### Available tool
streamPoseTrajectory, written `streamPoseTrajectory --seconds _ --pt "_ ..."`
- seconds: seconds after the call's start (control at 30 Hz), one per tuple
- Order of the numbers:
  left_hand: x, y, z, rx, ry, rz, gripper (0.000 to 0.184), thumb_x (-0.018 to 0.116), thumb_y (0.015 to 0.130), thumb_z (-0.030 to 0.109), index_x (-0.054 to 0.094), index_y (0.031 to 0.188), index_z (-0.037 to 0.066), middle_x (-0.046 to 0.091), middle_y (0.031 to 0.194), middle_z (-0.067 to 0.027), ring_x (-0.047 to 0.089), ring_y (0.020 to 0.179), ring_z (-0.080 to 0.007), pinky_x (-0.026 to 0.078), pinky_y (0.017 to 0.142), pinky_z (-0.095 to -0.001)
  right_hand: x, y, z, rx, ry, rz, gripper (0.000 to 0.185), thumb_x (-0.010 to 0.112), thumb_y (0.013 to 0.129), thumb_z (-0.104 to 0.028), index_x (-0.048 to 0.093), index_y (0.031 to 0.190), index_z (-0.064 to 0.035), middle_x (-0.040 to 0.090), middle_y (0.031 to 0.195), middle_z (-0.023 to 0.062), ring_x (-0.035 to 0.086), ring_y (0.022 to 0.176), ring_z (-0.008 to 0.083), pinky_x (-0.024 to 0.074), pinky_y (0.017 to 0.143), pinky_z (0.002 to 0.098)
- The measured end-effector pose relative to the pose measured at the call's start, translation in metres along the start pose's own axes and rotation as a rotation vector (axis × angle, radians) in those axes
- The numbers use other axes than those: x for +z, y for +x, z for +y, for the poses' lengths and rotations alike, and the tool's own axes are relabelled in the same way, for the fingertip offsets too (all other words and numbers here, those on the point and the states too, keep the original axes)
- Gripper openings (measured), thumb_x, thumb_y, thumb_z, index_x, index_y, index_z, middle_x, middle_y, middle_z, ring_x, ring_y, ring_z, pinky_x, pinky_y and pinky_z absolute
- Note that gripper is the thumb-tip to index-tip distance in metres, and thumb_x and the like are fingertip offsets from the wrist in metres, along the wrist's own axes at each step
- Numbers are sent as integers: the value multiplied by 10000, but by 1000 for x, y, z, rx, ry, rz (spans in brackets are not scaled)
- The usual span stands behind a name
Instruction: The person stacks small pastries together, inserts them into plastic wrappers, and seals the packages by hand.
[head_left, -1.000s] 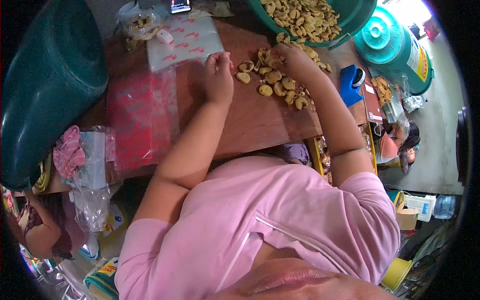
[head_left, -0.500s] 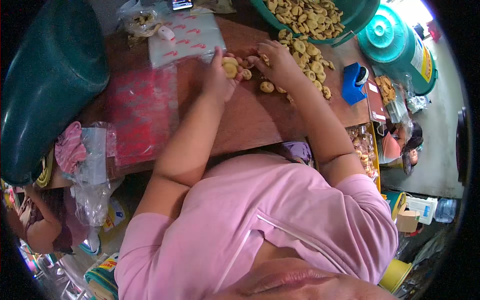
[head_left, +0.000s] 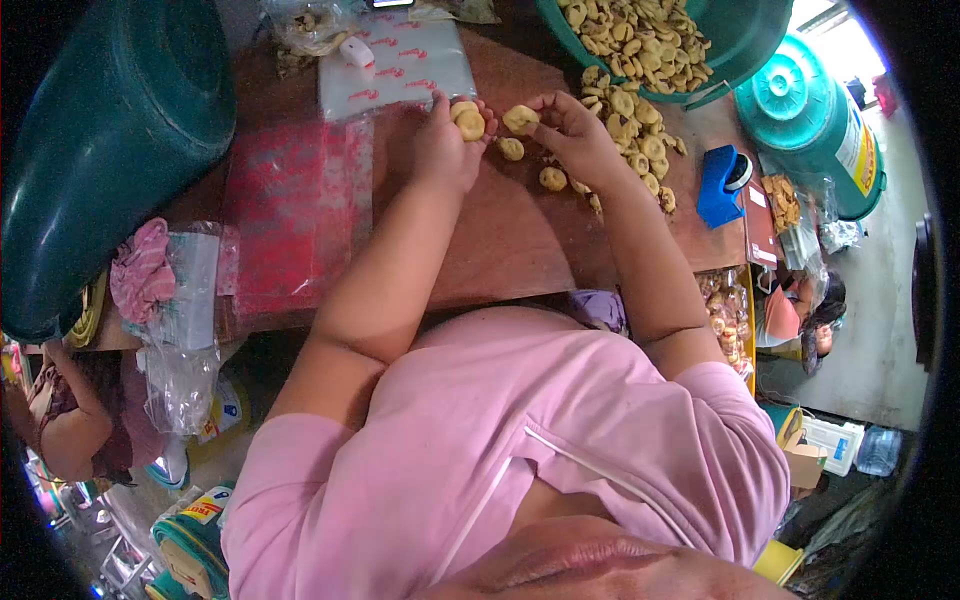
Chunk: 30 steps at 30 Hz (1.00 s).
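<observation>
Several round yellow cookies point(head_left: 468, 122) rest in my left hand point(head_left: 455, 145), its fingers curled around them above the brown table. Just to the right, my right hand point(head_left: 575, 135) pinches one yellow cookie point(head_left: 520, 120) between thumb and fingers. A loose cookie point(head_left: 511, 149) lies on the table between the hands, and another point(head_left: 552, 179) is lower right of it. Beyond my right wrist spreads a pile of cookies point(head_left: 622, 104), leading up to a green basin point(head_left: 745, 60) that holds many more.
Printed plastic bags point(head_left: 420, 65) and a red plastic sheet point(head_left: 290, 215) lie on the table point(head_left: 520, 245). A blue tape dispenser point(head_left: 718, 185) stands right. Large green container point(head_left: 110, 150) at left; lidded green bucket point(head_left: 815, 130) at right. Other people are at both sides.
My left hand, earlier without visible cookies, now holds several. My right hand has moved from the pile toward my left hand and now holds a cookie. The camera view has shifted slightly.
</observation>
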<state>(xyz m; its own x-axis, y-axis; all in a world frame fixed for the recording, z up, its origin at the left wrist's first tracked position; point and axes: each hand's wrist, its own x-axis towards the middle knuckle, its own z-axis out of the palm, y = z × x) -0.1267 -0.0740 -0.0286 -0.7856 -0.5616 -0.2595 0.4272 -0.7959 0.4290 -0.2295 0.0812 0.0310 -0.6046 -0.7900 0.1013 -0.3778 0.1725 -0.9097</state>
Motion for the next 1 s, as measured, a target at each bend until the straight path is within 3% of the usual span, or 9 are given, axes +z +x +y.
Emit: streamPoseTrajectory --seconds 0.07,0.27,0.37,0.47,0.57,0.67,0.77,0.87,1.0 --pt "1 -1 -1 2 11 -8 379 443 1078 448 549 1044 86 640 974 -102 637 869 -239 557 820 -397 -3 -5 2 -43 -136 27 229 712 927 -69 634 1139 -30 677 1043 31 624 943 101 515 804 273" --pt "-3 0 -4 -12 34 -42 390 450 1073 462 554 1040 87 642 957 -100 643 873 -233 564 814 -394 -3 -18 -1 -19 -265 178 272 760 832 -135 690 1087 -73 692 1034 134 680 980 275 535 880 375" --pt "-1 -3 -6 -49 56 -73 396 445 1075 461 558 1032 84 643 947 -98 646 871 -238 566 805 -394 10 -32 -33 -141 -336 17 283 762 817 -153 686 1075 -63 677 1006 156 671 970 339 536 862 405" --pt "-2 -2 -8 -53 108 -79 398 439 1078 459 563 1017 85 644 936 -98 645 861 -244 566 799 -395 15 -29 -18 -287 -460 56 275 681 834 -23 654 1106 -51 673 1080 114 661 942 273 519 846 350" --pt "6 -8 -7 -64 104 -12 399 433 1080 460 568 1004 93 645 927 -97 642 852 -245 561 799 -392 16 -27 -16 -275 -497 137 302 763 807 -174 672 1072 -62 671 978 181 655 962 392 533 859 438" --pt "8 -8 -7 -64 71 -13 397 428 1081 460 569 1004 97 646 927 -95 639 857 -242 553 796 -385 16 -25 -13 -225 -478 182 273 749 839 -189 666 1063 -57 688 996 182 665 973 377 533 864 444" --pt "7 -6 -10 -75 112 -24 393 426 1082 456 570 1016 97 647 933 -91 638 865 -236 547 785 -382 20 -26 -15 -7 -257 97 258 699 891 -54 658 1145 -50 697 1061 133 683 961 242 539 854 347" --pt "-1 1 -14 -88 159 -43 382 430 1082 450 571 1037 98 648 942 -87 638 872 -229 544 763 -379 28 -28 -8 -183 -282 99 251 705 920 -72 658 1166 -51 695 1061 127 682 935 203 549 818 326" --pt "-1 -6 -15 -72 254 -32 362 442 1079 443 570 1065 104 648 949 -80 645 872 -224 538 695 -364 37 -35 -33 -154 -370 48 259 720 891 -62 665 1143 -41 688 1044 129 684 923 249 549 824 334"
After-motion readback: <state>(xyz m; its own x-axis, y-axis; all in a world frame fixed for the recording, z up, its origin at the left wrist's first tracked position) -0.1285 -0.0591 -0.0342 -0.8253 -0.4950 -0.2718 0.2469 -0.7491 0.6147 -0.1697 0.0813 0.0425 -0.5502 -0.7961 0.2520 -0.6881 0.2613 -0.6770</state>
